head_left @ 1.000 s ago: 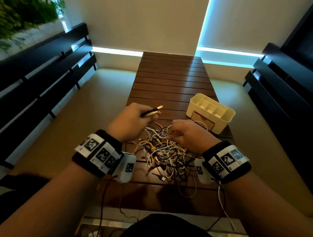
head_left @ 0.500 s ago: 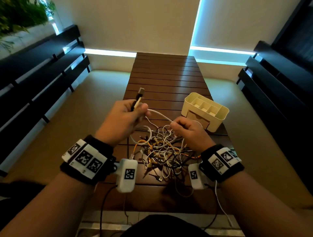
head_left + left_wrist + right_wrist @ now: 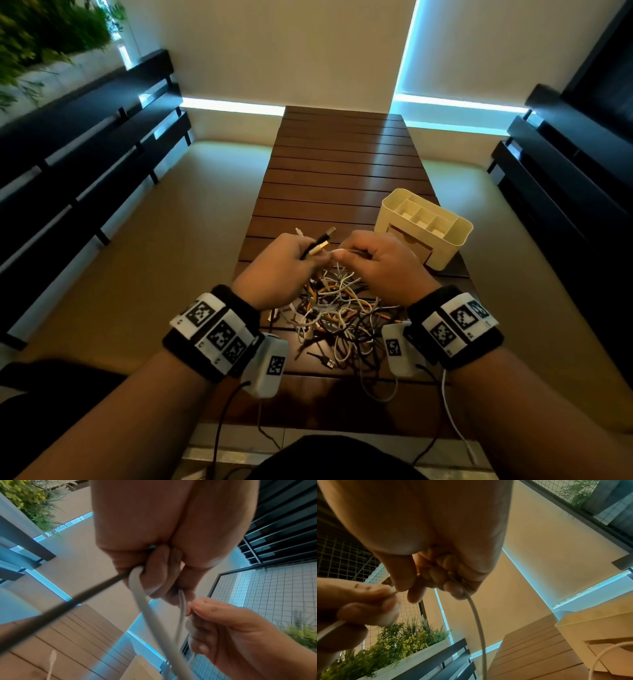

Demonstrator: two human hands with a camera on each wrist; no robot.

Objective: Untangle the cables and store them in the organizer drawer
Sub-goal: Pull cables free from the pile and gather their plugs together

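Both hands raised just above the tangled cable pile [image 3: 337, 311] on the slatted wooden table [image 3: 342, 164]. Left hand [image 3: 281, 265] grips a black USB cable [image 3: 317, 241] and a white cable [image 3: 145, 609], fingers curled round them. Right hand [image 3: 387, 263] pinches the white cable's plug end [image 3: 342, 253], touching the left fingers. Cream organizer [image 3: 445, 245] stands just right of the hands, drawer front facing the pile.

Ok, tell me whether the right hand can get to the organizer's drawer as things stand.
Probably yes: the organizer stands just beyond the right hand with nothing between, but that hand holds a white cable.
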